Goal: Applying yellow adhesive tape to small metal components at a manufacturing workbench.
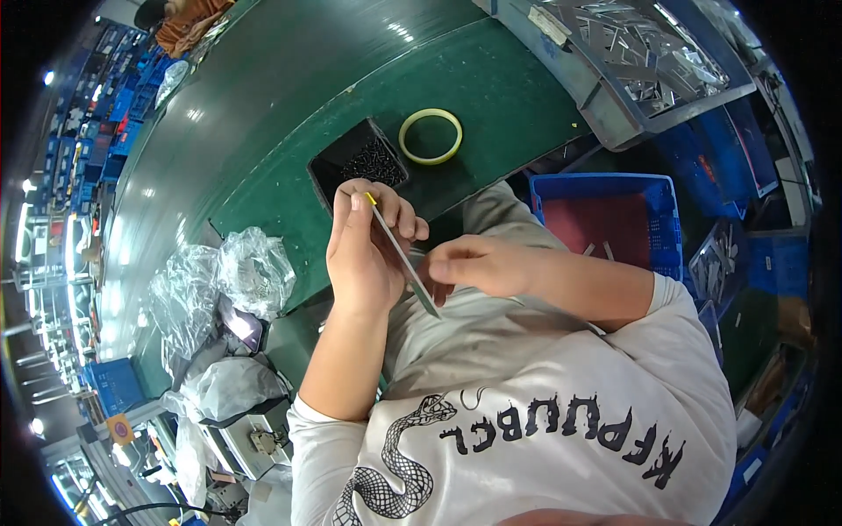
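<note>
My left hand (361, 245) is raised over my lap, its thumb and fingers closed on a thin, flat metal strip (409, 265). The strip slants down to the right, and a small yellow piece (371, 199) shows at its upper end by the thumb tip. My right hand (482, 265) is beside the strip's lower part with its fingers curled inward. Whatever those fingers hold, if anything, is hidden. Just beyond my left hand, a black tray (320, 180) of small dark screw-like parts stands on the green table (517, 105). To the tray's right lies a yellow ring (404, 136), like a tape roll.
A grey crate (605, 123) full of metal strips stands at the far right. Below it, a blue basket (605, 181) holds a few pale pieces. Crumpled clear plastic bags (254, 267) lie on the left, near a phone-like dark object (243, 327). Another person (189, 26) is at the far left.
</note>
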A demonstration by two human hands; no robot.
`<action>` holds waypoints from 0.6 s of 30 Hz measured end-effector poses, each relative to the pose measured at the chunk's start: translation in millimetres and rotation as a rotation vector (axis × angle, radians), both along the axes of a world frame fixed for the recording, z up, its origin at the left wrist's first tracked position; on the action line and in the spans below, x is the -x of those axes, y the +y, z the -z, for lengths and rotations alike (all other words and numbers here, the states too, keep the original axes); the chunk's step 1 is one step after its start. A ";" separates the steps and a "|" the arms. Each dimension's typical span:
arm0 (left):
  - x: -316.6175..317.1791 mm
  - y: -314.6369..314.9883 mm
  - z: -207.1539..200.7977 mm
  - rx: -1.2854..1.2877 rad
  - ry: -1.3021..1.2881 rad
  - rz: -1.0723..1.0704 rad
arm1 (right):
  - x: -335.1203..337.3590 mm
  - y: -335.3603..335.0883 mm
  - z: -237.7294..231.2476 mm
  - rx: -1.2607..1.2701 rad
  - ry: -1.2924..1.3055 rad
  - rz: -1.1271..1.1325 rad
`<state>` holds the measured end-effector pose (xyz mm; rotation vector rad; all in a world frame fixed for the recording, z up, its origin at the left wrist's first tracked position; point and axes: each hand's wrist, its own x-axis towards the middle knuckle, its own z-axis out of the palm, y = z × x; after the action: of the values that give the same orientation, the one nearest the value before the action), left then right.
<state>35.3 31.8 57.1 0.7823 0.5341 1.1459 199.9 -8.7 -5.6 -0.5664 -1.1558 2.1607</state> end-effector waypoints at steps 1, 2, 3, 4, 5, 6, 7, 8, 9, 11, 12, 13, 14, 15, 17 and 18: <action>-3.7 -2.8 -3.5 0.008 0.028 -0.022 | -0.6 1.1 0.6 -0.045 -0.028 -0.036; -4.1 -4.4 -2.4 0.006 0.030 -0.016 | -1.4 0.4 -1.7 -0.047 -0.026 -0.030; -3.0 -5.7 -0.9 -0.032 0.026 -0.001 | -1.6 0.6 -7.7 -0.078 -0.049 -0.045; -2.4 -7.2 -0.9 -0.070 0.023 0.013 | -1.5 0.6 -11.0 -0.108 -0.072 -0.061; -2.9 -9.5 -1.5 -0.086 0.052 -0.008 | -1.0 -0.4 -10.7 -0.110 -0.069 -0.062; -2.4 -10.3 -1.3 -0.088 0.053 -0.006 | -1.4 -2.4 -9.8 -0.094 -0.033 -0.067; -1.2 -11.0 0.0 -0.142 0.065 0.028 | -1.2 -4.2 -8.8 -0.078 0.004 -0.073; -0.5 -12.0 0.7 -0.195 0.077 0.062 | 0.1 -5.6 -7.4 -0.078 0.006 -0.071; -3.0 -13.8 0.0 -0.178 0.048 0.045 | 1.6 -6.6 -6.0 -0.067 -0.008 -0.069; -2.0 -15.6 0.5 -0.188 0.026 0.067 | 3.2 -7.6 -6.7 -0.056 -0.023 -0.058; -4.7 -14.7 1.5 -0.199 -0.003 0.095 | 0.8 -6.7 -9.0 -0.089 -0.087 -0.076; -7.3 -16.4 0.3 -0.201 0.021 0.068 | -1.5 -5.8 -12.0 -0.120 -0.153 -0.091; -7.2 -17.9 -0.5 -0.215 0.044 0.053 | -1.8 -4.0 -17.7 -0.118 -0.165 -0.062; -6.2 -18.6 0.0 -0.229 0.046 0.050 | -1.3 -1.6 -25.2 -0.292 -0.280 -0.145; -3.7 -18.4 3.6 -0.247 0.058 0.075 | 0.8 -1.5 -25.3 -0.426 -0.431 -0.220; 0.9 -20.2 3.9 -0.258 0.077 0.078 | 7.1 -4.2 -19.5 -0.403 -0.451 -0.230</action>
<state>34.4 11.6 53.2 1.0639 0.4196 1.1283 192.8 -12.9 13.9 -0.7886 -1.9261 1.9464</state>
